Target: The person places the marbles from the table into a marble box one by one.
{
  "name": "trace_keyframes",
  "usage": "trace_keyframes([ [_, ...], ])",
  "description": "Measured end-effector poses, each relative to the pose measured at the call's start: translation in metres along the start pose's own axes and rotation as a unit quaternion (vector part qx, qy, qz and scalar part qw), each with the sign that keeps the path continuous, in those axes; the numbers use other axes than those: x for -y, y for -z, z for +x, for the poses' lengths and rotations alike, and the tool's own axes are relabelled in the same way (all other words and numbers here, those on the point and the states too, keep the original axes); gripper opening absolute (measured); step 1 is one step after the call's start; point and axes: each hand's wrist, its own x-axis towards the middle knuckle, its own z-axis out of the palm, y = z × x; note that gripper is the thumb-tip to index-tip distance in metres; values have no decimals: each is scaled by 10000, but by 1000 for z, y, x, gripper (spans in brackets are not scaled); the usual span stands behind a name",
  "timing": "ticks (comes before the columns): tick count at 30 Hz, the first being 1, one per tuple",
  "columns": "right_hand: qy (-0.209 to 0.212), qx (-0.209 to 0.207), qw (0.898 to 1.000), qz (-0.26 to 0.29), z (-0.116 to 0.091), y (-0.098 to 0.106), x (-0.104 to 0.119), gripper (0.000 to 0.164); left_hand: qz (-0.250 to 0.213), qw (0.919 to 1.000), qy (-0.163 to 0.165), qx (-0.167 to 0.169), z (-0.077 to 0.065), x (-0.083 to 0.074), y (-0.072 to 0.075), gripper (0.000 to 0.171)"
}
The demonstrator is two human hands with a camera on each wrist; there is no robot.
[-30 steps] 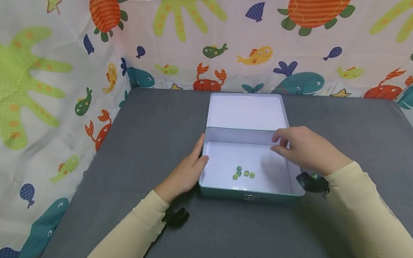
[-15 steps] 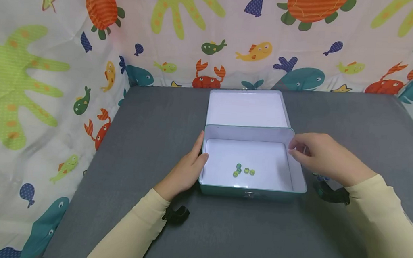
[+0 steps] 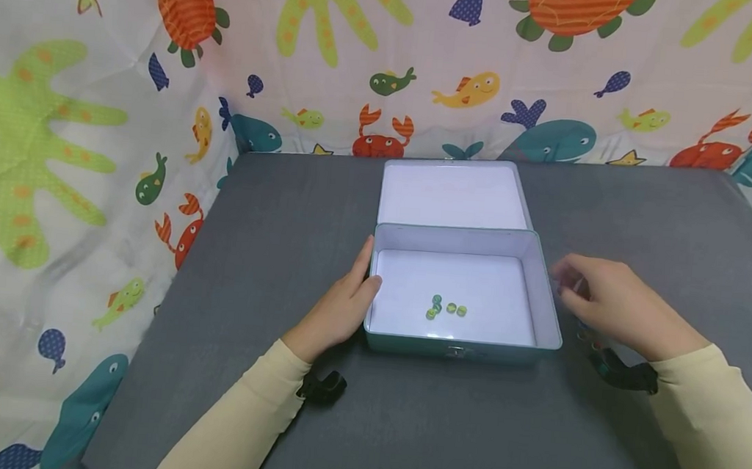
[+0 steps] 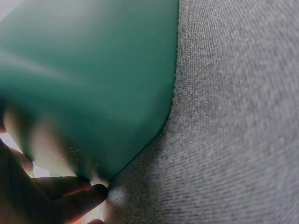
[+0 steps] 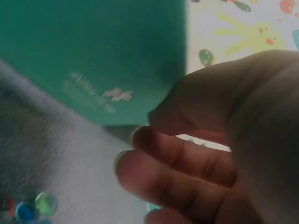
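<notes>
One box (image 3: 407,346), one lid (image 3: 455,196) laid back, five beads (image 3: 452,308) on the white floor inside (two blue-green, three nearer lime), and my two hands, well apart, at either side on a grey table (image 3: 453,432). The five lie left of the box's middle, toward the front wall: three in a short bent line, two side by side just to their right.

My left hand (image 3: 337,309), its sleeve (image 3: 235,422) reaching in from the lower left, rests against the box's left wall with fingers extended, thumb tip at the rim. My right hand (image 3: 612,301) is outside the box, just beside the right wall, fingers loosely curled; the thumb and forefinger tips come close, and I cannot tell whether they meet.

Near that hand, the right wrist view catches other pieces on the table: one green bead (image 5: 46,203), one blue bead (image 5: 25,213) and part of something red at the edge (blur and cropping stop the tally there). Two black wrist cameras (image 3: 324,388), one at each cuff, hang below my wrists; behind the table rises a cloth (image 3: 334,91) printed with sea creatures.
</notes>
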Motion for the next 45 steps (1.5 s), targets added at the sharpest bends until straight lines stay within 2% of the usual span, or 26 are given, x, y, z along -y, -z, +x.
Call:
trace_keyframes([
  [9, 207, 103, 9990, -395, 1, -13, -28, 17, 27, 10000, 44, -4, -1, 1, -1, 65],
  [22, -143, 421, 9971, -616, 1, -18, -47, 19, 60, 10000, -16, -24, 3, 3, 0, 68],
  [27, -277, 479, 9962, -669, 2, -18, -50, 21, 28, 10000, -5, 18, 2, 2, 2, 66],
  [33, -557, 597, 9955, -487, 0, -17, -49, 21, 51, 10000, -35, 5, 2, 2, 2, 66],
  [39, -464, 543, 9968, -349, 0, -18, -47, 16, 71, 10000, -47, -27, 2, 1, 2, 67],
  [45, -321, 375, 9971, -573, 3, -17, -47, 14, 8, 10000, 36, -44, 1, 1, 1, 65],
])
